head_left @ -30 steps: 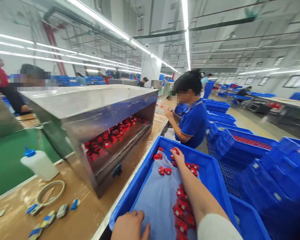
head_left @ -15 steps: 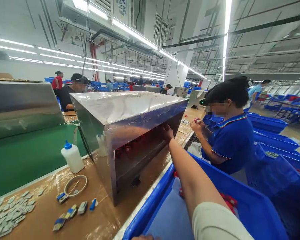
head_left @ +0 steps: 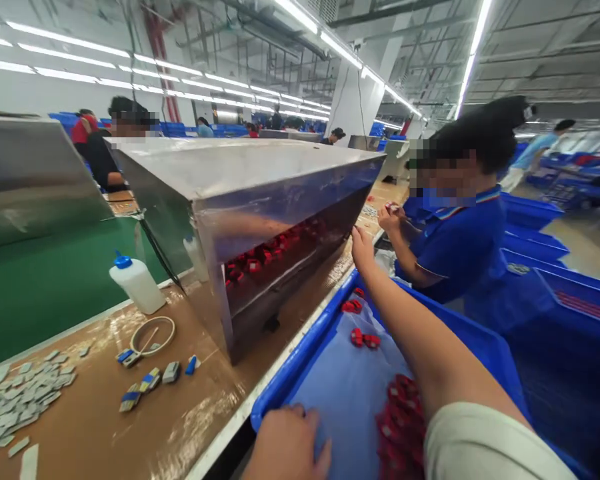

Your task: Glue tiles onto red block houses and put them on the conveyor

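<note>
Head view: the right hand (head_left: 363, 248) is stretched out past the far end of the blue crate (head_left: 300, 360), its back towards me, just beside the right end of the steel box's (head_left: 240, 173) open side. Its fingers (head_left: 356, 233) are loosely bent and close together; I cannot tell whether they hold anything, since the palm faces away. The red parts (head_left: 260, 257) inside the box lie on a low shelf, to the left of those fingers and a little below them. Their row runs along the length of the box, towards me and to the left, so its nearest end is close to the fingertips. This is much the nearer hand. The left hand (head_left: 287, 443) lies palm down at the near corner of the crate, on the blue sheet (head_left: 340, 393) that lines it, fingers spread slackly and gripping nothing that I can see. More red pieces (head_left: 363, 338) lie on that sheet under the right forearm, with a denser heap (head_left: 403, 420) nearer the elbow. On the brown bench (head_left: 105, 427) left of the box stand a white bottle (head_left: 135, 283), a tape ring (head_left: 153, 335) and a scatter of grey chips (head_left: 20, 400). A co-worker in a blue shirt (head_left: 460, 253) sits just beyond the crate, both hands busy with something small.
</note>
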A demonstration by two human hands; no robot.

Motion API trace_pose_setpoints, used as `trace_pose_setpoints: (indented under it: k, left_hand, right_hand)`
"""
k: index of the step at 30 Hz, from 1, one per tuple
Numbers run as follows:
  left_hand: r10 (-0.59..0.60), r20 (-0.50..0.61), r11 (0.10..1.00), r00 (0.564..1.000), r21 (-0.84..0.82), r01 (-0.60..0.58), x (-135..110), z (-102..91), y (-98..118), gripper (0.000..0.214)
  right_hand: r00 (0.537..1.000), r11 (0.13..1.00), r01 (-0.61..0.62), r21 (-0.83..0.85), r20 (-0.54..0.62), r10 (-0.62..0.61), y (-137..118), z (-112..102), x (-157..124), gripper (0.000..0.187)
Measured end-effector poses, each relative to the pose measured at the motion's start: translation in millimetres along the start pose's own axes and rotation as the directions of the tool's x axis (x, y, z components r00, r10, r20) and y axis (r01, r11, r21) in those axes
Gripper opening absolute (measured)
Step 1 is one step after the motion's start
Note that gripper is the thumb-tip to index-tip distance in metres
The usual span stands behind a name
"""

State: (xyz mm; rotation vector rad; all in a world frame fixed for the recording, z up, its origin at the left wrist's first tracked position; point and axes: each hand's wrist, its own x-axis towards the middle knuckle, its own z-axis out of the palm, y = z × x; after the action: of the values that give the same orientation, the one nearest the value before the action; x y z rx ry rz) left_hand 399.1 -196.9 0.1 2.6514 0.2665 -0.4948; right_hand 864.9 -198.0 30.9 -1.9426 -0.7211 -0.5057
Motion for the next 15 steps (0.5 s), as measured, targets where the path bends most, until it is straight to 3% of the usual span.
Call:
trace_pose_setpoints:
  k: [3,5,7,8,11,15]
  left_hand:
    - [0.027,-0.043,1.0,0.999,-0.012,-0.027,-12,-10.4,4,0.04]
    - [0.042,-0.073,0.999,0.996,-0.009,-0.043,-17,-11.1,4,0.038]
    - [0.056,-0.118,0.998,0.991,0.002,-0.056,-20,-9.2,4,0.037]
    - [0.06,-0.137,0.998,0.989,0.01,-0.059,-20,-8.0,4,0.037]
    - [0.058,-0.171,0.998,0.983,0.039,-0.053,-20,-6.3,4,0.038]
    - [0.057,-0.195,0.997,0.979,0.054,-0.047,-22,-5.1,4,0.04]
  right_hand:
    - [0.998,0.971,0.027,-0.238,0.063,-0.012,19,-71,-81,0.05]
    - [0.947,0.925,0.135,-0.355,0.32,-0.015,22,-95,-146,0.046]
    - [0.839,0.874,0.264,-0.407,0.545,0.001,22,-97,-202,0.041]
    - [0.823,0.846,0.273,-0.457,0.567,0.04,21,-92,-223,0.043]
    - [0.819,0.792,0.235,-0.564,0.553,0.151,22,-75,-256,0.048]
    - [0.822,0.812,0.116,-0.572,0.514,0.245,31,-78,-253,0.037]
